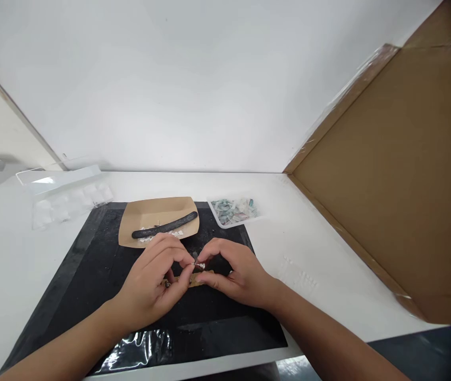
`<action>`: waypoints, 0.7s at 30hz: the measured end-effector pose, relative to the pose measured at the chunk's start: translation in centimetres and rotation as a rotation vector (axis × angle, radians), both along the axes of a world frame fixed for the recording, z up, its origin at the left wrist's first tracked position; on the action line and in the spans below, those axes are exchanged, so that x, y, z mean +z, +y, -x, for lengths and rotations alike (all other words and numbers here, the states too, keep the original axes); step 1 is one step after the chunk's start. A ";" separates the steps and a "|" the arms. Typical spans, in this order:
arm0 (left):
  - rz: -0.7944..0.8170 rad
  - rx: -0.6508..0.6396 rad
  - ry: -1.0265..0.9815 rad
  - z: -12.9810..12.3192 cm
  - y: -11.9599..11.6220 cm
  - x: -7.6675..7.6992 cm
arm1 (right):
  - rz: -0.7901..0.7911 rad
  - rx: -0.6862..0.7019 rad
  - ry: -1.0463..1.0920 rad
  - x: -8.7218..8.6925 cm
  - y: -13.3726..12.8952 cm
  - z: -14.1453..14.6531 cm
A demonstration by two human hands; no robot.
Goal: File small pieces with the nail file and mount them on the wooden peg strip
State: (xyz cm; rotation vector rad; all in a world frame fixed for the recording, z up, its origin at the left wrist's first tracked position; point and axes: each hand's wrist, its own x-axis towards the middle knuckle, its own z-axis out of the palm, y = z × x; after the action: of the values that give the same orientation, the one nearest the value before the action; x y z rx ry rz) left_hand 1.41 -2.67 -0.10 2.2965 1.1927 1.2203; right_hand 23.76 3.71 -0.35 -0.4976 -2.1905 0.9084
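Note:
Above a black mat [90, 275], my left hand [156, 275] pinches a small shiny metallic piece [198, 264] between thumb and index finger. My right hand [239, 275] is curled at the right side of this piece, its index fingertip close to it and its thumb a little lower. Whether the right fingertips hold anything is too small to tell. Just under the fingers, a narrow tan strip [194, 280] is partly covered by both hands. Another small shiny bit shows beneath my left fingers.
Behind my hands, a cardboard tray [132, 217] holds a dark curved stick [164, 226] and white bits. A white container [225, 224] holds small wrapped packets. Clear plastic organisers [70, 201] lie back left. A large cardboard panel [392, 174] stands right.

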 end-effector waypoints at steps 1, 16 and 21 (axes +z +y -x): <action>-0.003 -0.002 -0.005 0.0 0.0 0.0 | 0.005 0.005 0.008 0.1 0.1 -0.1; -0.078 -0.028 -0.007 -0.1 0.6 0.2 | -0.064 0.015 -0.026 0.4 0.5 -0.2; -0.158 -0.045 0.024 -0.1 1.0 0.1 | -0.092 0.034 -0.108 0.2 0.7 -0.3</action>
State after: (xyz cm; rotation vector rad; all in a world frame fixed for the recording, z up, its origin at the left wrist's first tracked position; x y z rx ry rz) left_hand 1.51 -1.69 0.00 2.4429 1.0818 1.3184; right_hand 24.01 4.40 -0.19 -0.4757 -2.3336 0.8110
